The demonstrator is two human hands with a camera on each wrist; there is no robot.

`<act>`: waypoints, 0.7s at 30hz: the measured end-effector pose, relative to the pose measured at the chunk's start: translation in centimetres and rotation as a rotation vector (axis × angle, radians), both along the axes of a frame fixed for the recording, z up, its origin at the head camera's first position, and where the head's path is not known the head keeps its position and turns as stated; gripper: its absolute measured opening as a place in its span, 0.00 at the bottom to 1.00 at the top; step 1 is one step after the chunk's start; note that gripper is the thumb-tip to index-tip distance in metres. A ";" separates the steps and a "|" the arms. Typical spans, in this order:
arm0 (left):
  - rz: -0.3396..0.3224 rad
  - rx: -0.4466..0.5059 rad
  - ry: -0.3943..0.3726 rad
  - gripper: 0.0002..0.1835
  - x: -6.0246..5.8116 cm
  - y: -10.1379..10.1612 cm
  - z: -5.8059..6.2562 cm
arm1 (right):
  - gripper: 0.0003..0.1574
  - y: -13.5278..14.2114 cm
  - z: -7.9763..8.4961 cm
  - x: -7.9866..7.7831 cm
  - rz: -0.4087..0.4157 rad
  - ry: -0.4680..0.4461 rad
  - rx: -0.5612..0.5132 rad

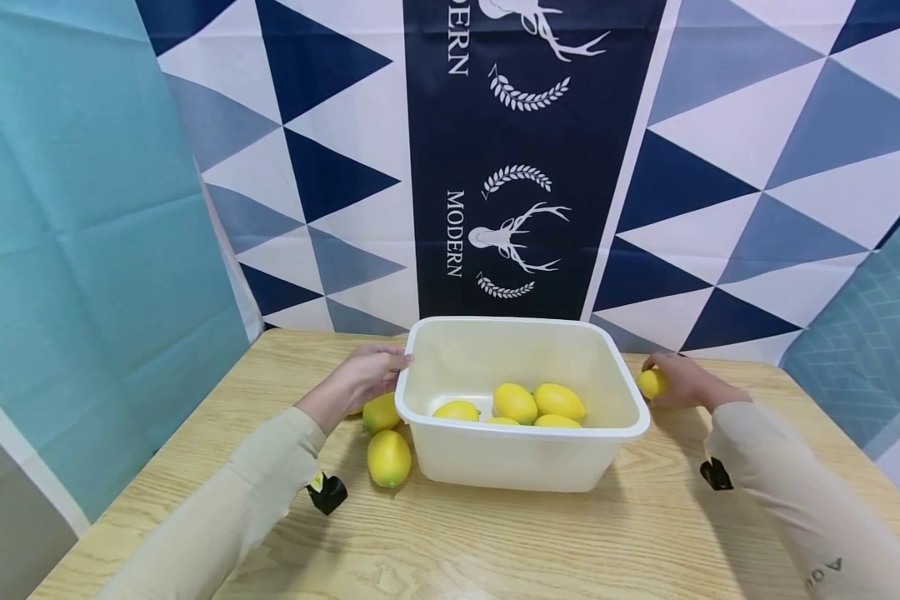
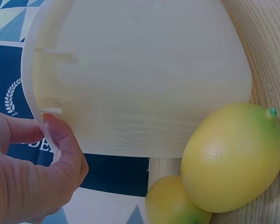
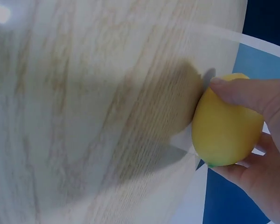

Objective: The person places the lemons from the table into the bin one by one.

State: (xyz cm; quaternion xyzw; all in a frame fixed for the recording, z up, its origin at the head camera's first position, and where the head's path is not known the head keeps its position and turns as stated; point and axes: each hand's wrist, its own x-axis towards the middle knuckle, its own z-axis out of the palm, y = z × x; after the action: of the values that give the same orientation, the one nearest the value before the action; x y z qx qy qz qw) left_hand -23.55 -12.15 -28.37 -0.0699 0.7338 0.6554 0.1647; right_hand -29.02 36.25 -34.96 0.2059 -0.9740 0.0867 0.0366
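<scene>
A white plastic tub (image 1: 510,457) stands on the table with several yellow lemons (image 1: 515,403) lying on its floor. At its left end, my left hand (image 1: 366,375) pinches the rim between thumb and fingers, as the left wrist view also shows (image 2: 42,168). On the other side, my right hand (image 1: 686,382) grips a single lemon (image 3: 226,123), thumb across the top and fingers beneath. That lemon has a green tip and is close over the wood. Beside the tub's left wall, below my left hand, lie a lemon (image 1: 388,459) and others partly hidden behind it (image 1: 381,413).
The wooden table (image 1: 435,550) runs up to a patterned blue, white and black cloth (image 1: 345,167) hanging at the back. Light blue cloth (image 1: 97,208) hangs on the left side. Small black wrist devices (image 1: 327,494) sit under both sleeves.
</scene>
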 end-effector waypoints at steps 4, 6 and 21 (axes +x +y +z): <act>-0.005 0.001 0.003 0.21 0.0 0.0 0.0 | 0.30 -0.2 -0.2 0.3 0.014 -0.024 0.008; -0.003 0.002 -0.005 0.21 0.0 0.0 0.0 | 0.29 -0.3 -0.3 0.6 0.016 -0.051 0.006; 0.004 -0.032 -0.002 0.21 0.3 0.2 0.3 | 0.27 0.0 -0.3 2.4 0.022 -0.075 -0.003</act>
State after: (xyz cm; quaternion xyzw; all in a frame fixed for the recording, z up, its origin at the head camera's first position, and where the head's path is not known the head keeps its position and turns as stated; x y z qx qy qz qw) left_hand -23.24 -11.97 -28.08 -0.0745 0.7439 0.6438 0.1631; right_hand -26.62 36.22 -35.23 0.2131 -0.9723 0.0962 -0.0005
